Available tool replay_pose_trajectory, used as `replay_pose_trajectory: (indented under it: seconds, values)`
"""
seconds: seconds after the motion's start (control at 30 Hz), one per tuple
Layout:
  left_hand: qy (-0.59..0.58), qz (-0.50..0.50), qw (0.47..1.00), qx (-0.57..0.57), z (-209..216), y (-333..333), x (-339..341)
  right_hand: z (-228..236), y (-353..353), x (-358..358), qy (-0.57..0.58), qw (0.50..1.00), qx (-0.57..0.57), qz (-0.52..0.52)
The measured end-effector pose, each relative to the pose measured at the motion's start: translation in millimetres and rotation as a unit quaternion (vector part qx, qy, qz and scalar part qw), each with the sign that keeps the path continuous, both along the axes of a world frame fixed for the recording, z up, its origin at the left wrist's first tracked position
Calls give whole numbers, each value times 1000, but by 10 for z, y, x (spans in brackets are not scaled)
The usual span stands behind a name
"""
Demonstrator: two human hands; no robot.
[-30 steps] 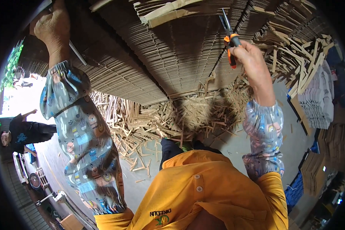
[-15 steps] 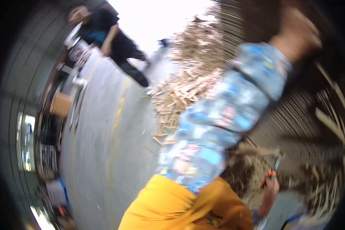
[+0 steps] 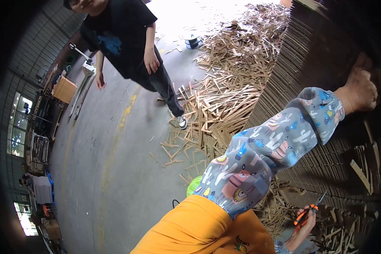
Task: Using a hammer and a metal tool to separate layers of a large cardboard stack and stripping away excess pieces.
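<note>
My left hand (image 3: 360,88), at the end of a patterned sleeve, is closed with curled fingers against the dark brown face of a tall stack of cardboard sheets (image 3: 279,80). Whatever those fingers may hold is hidden. Lower down, my right hand (image 3: 305,228) grips an orange-and-black-handled tool (image 3: 312,208) with a narrow, pointed metal blade. The blade points up toward the ridged edges of the stack, and I cannot tell whether it touches them. Loose cardboard scraps (image 3: 279,211) lie beside and below the right hand.
A large heap of thin cardboard strips (image 3: 237,93) spreads along the stack onto the grey floor (image 3: 114,169). Another person (image 3: 122,42) stands close by at upper left. A spool (image 3: 193,42), a pallet jack (image 3: 86,67) and a brown box (image 3: 64,89) stand farther off.
The view has shifted and become sharper. The other person is larger and nearer, with the torso more upright. Both my hands appear lower and farther right; the right still holds the tool.
</note>
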State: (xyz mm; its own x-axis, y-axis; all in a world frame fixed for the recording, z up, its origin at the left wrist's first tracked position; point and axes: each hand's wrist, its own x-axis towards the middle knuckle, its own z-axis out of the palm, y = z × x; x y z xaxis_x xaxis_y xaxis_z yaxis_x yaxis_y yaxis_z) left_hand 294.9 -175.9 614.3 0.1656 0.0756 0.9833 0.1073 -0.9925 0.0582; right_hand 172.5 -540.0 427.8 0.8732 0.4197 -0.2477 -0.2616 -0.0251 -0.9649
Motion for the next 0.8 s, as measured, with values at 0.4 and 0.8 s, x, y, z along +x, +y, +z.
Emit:
replay_pose_trajectory:
  seconds: [0.4,0.8]
  values:
    - [34,-26,999,-15,-7,-64,-77,57,316,-176,0,1000,-18,-7]
    - [-16,-4,1000,8,-31,-7,74,-95,391,-161,21,999,-17,29]
